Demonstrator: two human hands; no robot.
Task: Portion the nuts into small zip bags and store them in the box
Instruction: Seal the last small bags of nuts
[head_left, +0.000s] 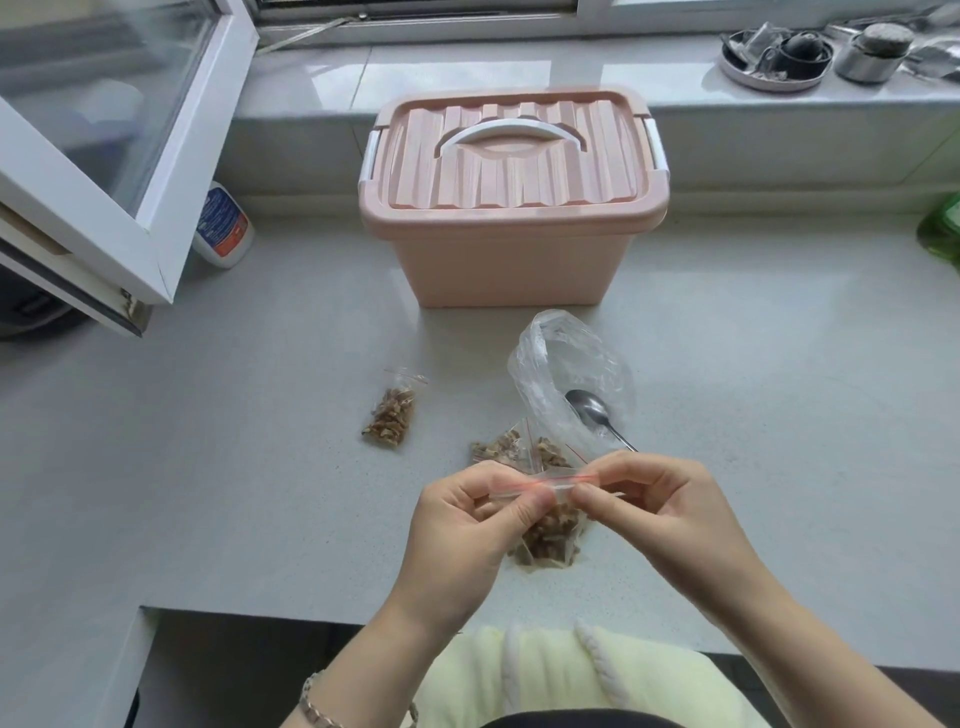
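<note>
My left hand and my right hand pinch the red zip strip of a small clear zip bag of nuts, held just above the counter's front edge. Behind it lie two more small nut bags, overlapping. A third filled bag lies alone to the left. The large clear plastic bag lies open with a metal spoon in its mouth. The pink storage box stands at the back, its lid shut and its white handle folded down.
An open window sash juts over the counter at the left, with a white bottle behind it. On the window sill at the far right sit a tray of dark items and a metal jar. A green object shows at the right edge.
</note>
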